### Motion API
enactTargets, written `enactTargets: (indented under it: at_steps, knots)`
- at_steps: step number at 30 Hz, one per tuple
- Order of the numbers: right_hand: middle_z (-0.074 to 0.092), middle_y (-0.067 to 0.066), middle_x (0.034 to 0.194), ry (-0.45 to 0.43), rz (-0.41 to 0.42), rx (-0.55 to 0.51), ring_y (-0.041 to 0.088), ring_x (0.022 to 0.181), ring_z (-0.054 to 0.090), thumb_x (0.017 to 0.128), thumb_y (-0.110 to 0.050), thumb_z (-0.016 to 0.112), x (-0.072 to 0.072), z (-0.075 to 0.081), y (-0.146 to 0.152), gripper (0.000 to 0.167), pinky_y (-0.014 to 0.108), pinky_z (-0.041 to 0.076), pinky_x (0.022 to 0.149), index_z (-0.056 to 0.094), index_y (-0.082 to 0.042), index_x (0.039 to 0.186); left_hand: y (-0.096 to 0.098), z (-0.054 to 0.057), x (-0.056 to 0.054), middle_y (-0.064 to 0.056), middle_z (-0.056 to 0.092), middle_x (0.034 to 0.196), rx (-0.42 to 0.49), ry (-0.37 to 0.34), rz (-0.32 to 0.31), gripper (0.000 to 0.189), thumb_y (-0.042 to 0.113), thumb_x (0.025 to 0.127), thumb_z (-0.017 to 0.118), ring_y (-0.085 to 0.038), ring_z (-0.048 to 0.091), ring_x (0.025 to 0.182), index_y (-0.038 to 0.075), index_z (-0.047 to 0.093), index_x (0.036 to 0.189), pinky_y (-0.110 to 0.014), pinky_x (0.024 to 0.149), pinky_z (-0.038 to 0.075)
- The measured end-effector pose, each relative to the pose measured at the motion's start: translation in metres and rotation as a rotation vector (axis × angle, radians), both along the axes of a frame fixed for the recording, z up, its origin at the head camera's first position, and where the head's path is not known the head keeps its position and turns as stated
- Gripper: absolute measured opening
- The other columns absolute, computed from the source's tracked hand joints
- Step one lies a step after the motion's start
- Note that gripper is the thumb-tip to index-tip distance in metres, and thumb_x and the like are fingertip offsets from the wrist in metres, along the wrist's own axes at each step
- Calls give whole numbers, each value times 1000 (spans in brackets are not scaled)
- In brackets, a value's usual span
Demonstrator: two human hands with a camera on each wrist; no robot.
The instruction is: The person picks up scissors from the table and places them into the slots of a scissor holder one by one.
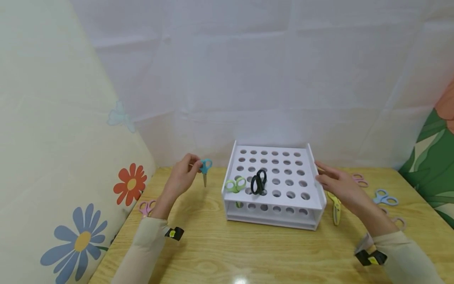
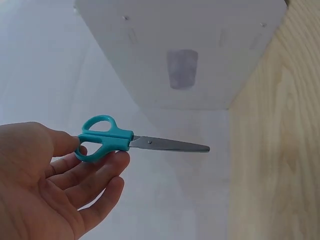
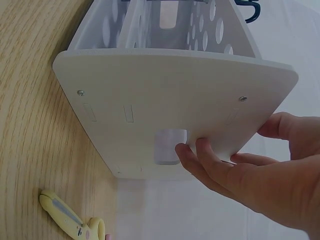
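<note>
My left hand [image 1: 182, 175] pinches the blue handles of a pair of scissors [image 2: 107, 140] between thumb and fingers. The metal blades hang downward, left of a white rack [image 1: 271, 227] and apart from it. At the rack's right side, my right hand [image 1: 342, 187] holds the side panel [image 3: 150, 100], with the thumb at its top edge and other fingers against the outer face near a slot. Green-handled scissors [image 1: 235, 184] and black-handled scissors [image 1: 258, 182] stand in holes on the rack's left half, their blades largely hidden below the top board.
On the wooden table [image 1: 213, 252], pink scissors [image 1: 146, 207] lie beyond the left forearm. Yellow scissors [image 1: 335, 209], blue scissors [image 1: 385, 198] and pink scissors [image 1: 360, 180] lie to the right, around the right arm. A white cloth [image 1: 248, 79] hangs behind the table.
</note>
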State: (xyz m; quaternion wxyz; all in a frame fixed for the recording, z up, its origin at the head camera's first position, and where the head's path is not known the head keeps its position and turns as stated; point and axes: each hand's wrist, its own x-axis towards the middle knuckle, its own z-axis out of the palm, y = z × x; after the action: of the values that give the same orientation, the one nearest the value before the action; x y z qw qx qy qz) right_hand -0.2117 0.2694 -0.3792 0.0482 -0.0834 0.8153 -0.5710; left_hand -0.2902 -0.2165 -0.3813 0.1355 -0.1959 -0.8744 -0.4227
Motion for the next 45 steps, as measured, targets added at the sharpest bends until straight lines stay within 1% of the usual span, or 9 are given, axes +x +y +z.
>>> enactTargets:
  at_steps: [5, 9, 19, 22, 25, 30, 34, 38, 45]
  knots:
    - [26, 27, 160, 0, 1, 1, 40, 139, 39, 107, -32, 54, 0, 0, 0, 68, 30, 46, 99, 20, -13, 163, 8, 13, 12, -11, 67, 108, 35, 6, -16, 25, 26, 108, 52, -27, 69, 94, 5, 56, 121, -48, 83, 53]
    - [26, 27, 160, 1, 1, 0, 40, 139, 39, 107, -33, 54, -2, 0, -1, 68, 32, 46, 100, 21, -14, 163, 12, 24, 24, -10, 66, 109, 65, 2, -33, 25, 27, 108, 52, -31, 69, 95, 7, 56, 121, -48, 85, 53]
    - [27, 29, 159, 11, 5, -14, 40, 139, 38, 107, -32, 54, -2, -2, 0, 68, 28, 46, 98, 20, -12, 163, 19, 45, 45, -8, 68, 104, 126, 80, -52, 27, 28, 108, 52, -24, 68, 90, 5, 57, 121, -38, 80, 53]
    - [27, 28, 159, 8, 2, -10, 40, 140, 38, 107, -32, 54, -2, -2, 0, 68, 29, 46, 99, 20, -13, 163, 21, 49, 48, -9, 67, 105, 179, 80, -47, 30, 30, 108, 52, -23, 67, 92, 4, 57, 123, -34, 81, 55]
    - [27, 27, 160, 1, -6, -6, 39, 140, 39, 107, -31, 54, -2, -3, 0, 67, 29, 46, 99, 21, -14, 163, 25, 50, 50, -14, 64, 108, 289, 64, -68, 32, 28, 107, 53, -26, 67, 95, 0, 56, 124, -34, 83, 57]
    - [27, 27, 160, 0, -7, -3, 39, 139, 40, 107, -32, 54, -3, -3, 1, 67, 31, 46, 100, 21, -15, 163, 30, 52, 53, -24, 61, 112, 516, 10, -135, 33, 21, 106, 55, -32, 66, 100, -7, 53, 124, -40, 85, 56]
    - [28, 27, 159, 3, -4, 4, 40, 139, 40, 107, -32, 54, -2, -2, 1, 67, 35, 45, 101, 21, -14, 163, 33, 53, 56, -26, 58, 115, 654, -25, -160, 34, 20, 105, 56, -33, 65, 104, -8, 52, 124, -43, 87, 55]
    - [28, 28, 159, 4, 0, 0, 40, 139, 39, 107, -33, 54, -2, -2, 1, 68, 34, 45, 101, 21, -14, 163, 41, 51, 57, -28, 59, 115, 745, -25, -162, 33, 18, 104, 58, -36, 66, 104, -8, 52, 123, -43, 88, 55]
    - [29, 29, 158, 16, -6, -5, 40, 138, 40, 107, -30, 54, -2, -2, 1, 67, 33, 46, 100, 22, -12, 163, 56, 39, 54, -30, 60, 114, 794, -24, -138, 28, 13, 104, 58, -35, 68, 100, -10, 53, 120, -41, 89, 54]
